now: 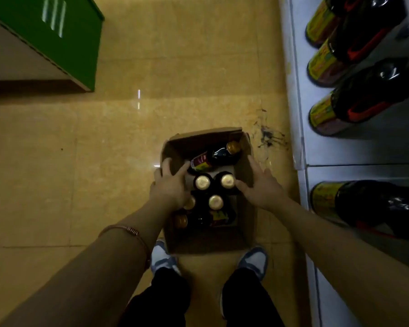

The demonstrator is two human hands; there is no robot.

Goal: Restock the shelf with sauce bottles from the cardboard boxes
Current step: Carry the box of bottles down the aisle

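Fingers (254, 165) spread over box (206, 244) edges.

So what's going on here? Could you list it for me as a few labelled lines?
place: shop aisle, tiled floor
box: open cardboard box on the floor by the person's shoes
contents: dark sauce bottles with gold caps; several upright, one lying bottle at the far end
left hand: open, reaching into the box's left side
right hand: open, fingers spread at the box's right wall
shelf: white, on the right, holding bigger dark bottles
also: green box, far left

six sauce bottles (215, 156), four shelf bottles (361, 100), one cardboard box (208, 241)
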